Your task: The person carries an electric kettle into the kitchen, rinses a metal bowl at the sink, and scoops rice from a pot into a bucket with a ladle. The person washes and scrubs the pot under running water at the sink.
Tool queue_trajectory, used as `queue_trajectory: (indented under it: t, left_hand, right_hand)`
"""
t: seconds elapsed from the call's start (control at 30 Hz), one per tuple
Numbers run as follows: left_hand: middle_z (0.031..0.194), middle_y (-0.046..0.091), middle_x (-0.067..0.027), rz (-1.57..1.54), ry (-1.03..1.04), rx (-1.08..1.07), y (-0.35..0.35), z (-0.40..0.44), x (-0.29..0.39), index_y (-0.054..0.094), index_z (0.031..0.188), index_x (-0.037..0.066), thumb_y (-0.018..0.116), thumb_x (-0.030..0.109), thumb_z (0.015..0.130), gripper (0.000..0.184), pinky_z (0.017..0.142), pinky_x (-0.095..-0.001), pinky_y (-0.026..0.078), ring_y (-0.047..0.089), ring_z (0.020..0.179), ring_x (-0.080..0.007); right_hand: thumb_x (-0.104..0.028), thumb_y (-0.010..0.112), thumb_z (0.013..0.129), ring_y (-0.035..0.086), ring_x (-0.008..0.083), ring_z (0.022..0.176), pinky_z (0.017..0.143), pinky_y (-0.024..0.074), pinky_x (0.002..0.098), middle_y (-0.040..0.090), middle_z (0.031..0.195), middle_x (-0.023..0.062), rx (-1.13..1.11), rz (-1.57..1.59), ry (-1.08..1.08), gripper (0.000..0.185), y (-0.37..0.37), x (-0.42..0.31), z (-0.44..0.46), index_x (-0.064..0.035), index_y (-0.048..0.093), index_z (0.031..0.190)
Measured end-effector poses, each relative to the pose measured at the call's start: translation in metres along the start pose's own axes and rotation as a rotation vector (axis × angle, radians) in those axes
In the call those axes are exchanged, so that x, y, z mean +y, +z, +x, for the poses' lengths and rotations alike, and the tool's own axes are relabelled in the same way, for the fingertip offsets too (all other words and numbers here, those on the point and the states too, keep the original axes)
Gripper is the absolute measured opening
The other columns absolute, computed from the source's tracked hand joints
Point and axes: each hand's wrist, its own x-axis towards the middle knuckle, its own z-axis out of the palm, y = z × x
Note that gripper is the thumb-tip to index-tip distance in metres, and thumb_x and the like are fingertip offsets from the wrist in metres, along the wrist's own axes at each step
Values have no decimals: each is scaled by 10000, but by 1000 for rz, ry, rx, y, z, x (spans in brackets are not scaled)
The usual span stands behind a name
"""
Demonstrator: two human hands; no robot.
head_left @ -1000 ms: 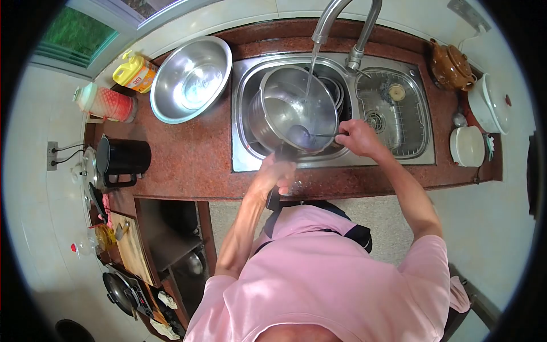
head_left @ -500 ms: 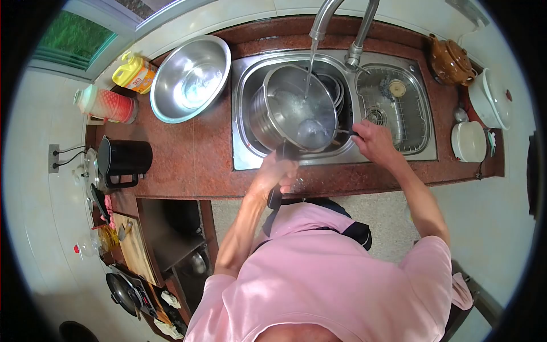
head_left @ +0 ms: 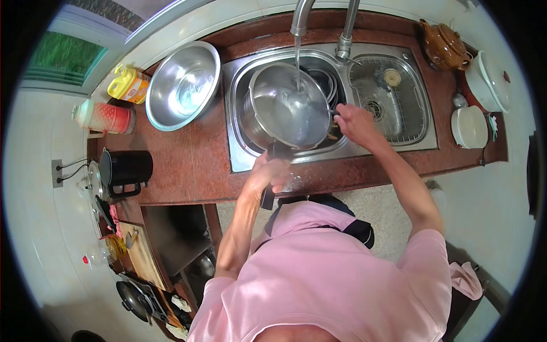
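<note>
A deep, round, silver metal pot (head_left: 249, 122) sits tilted in the left basin of a stainless steel double sink (head_left: 239, 163), its mouth turned up toward the wearer. A clear stream of water (head_left: 297, 64) falls into it from a curved chrome tap (head_left: 301, 20), and churned water lies inside. The left hand (head_left: 268, 172), slightly blurred, is wrapped around the pot's long black handle (head_left: 280, 151) at the near side. The right hand (head_left: 354, 124) is at the right rim, fingers closed about a slim dark handle (head_left: 335, 113); I cannot tell what its far end joins.

Behind the pot, in the same basin, stand dark round dishes (head_left: 322, 80). The right basin holds a wire rack (head_left: 419, 128) and a pale round piece (head_left: 392, 77).

On the reddish-brown speckled stone surface (head_left: 185, 171), a wide, shiny metal bowl (head_left: 202, 60) lies left of the sink, with a yellow plastic bottle (head_left: 129, 85) just beside it. Farther left are a red-and-white canister (head_left: 105, 117) and a black cylindrical jug (head_left: 126, 166). To the right stand a brown glazed lidded pot (head_left: 443, 48), a white lidded pot (head_left: 487, 82) and a small off-white bowl (head_left: 469, 127).
</note>
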Motion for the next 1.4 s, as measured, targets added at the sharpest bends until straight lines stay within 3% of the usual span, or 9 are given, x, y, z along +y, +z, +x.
queue_trajectory:
  t: [0.2, 0.3, 0.4, 0.6, 0.7, 0.8, 0.93, 1.23, 1.4]
  left_hand:
    - [646, 444, 5, -46, -36, 29, -3, -3, 7, 483, 1016, 86, 562, -17, 884, 185, 302, -198, 304, 371, 412, -32]
    - [654, 466, -4, -156, -29, -20, -19, 4, 2, 509, 1037, 57, 573, -12, 877, 185, 307, -219, 307, 377, 404, -49]
    - [640, 450, 7, -214, -44, -37, -23, 11, 1, 515, 1014, 44, 561, -26, 889, 150, 303, -205, 308, 381, 407, -40]
    - [670, 468, -13, -253, -53, -61, -28, 12, 3, 485, 1021, 56, 608, -25, 857, 220, 312, -221, 306, 389, 409, -59]
    - [670, 469, -10, -260, -55, -42, -33, 15, 1, 487, 1031, 58, 617, -24, 850, 237, 311, -222, 306, 387, 409, -61]
    - [670, 469, -6, -199, -56, 22, -29, 14, 3, 493, 1046, 59, 622, -23, 844, 253, 310, -221, 304, 383, 409, -62]
    - [667, 470, -4, -176, -53, 8, -28, 14, 4, 502, 1068, 52, 621, -25, 842, 267, 311, -220, 303, 379, 409, -63]
    - [652, 478, -1, -170, -28, 37, -23, 13, 3, 523, 1043, 45, 610, -15, 848, 221, 315, -217, 314, 388, 412, -58]
    - [657, 479, 1, -87, -41, 60, -29, 17, 6, 519, 1020, 67, 617, 12, 865, 191, 318, -204, 309, 388, 418, -45]
  right_hand:
    - [-196, 652, 829, 630, 414, 721, 628, 486, 466, 638, 715, 193, -293, 223, -24, 228, -20, -29, -2, 4, 575, 751]
    - [-193, 640, 826, 629, 404, 689, 609, 479, 445, 648, 724, 190, -408, 603, 8, 227, -2, -43, 17, 17, 594, 753]
    - [-186, 646, 821, 639, 416, 696, 620, 485, 473, 656, 726, 201, -252, 790, 168, 214, 27, -67, 46, 20, 610, 777]
    - [-170, 604, 829, 681, 426, 811, 709, 530, 547, 684, 815, 235, 92, 114, 24, 167, 30, -20, 62, -10, 649, 854]
    - [-170, 599, 832, 675, 440, 818, 725, 526, 560, 683, 835, 234, -127, 23, 13, 167, 13, -21, 30, -17, 636, 886]
    - [-165, 623, 850, 660, 424, 837, 713, 504, 556, 665, 826, 202, -278, 12, 1, 153, -7, -55, 13, -30, 590, 913]
    - [-204, 671, 823, 672, 366, 731, 666, 507, 487, 660, 727, 184, 51, 238, 134, 210, 22, -34, 30, -4, 610, 825]
    - [-258, 720, 786, 684, 379, 771, 703, 529, 435, 699, 827, 226, -155, 696, 602, 264, 39, 0, 33, 5, 710, 793]
    - [-196, 665, 828, 681, 399, 825, 728, 539, 494, 698, 872, 211, -107, 241, 260, 176, 49, -21, 30, -25, 675, 870]
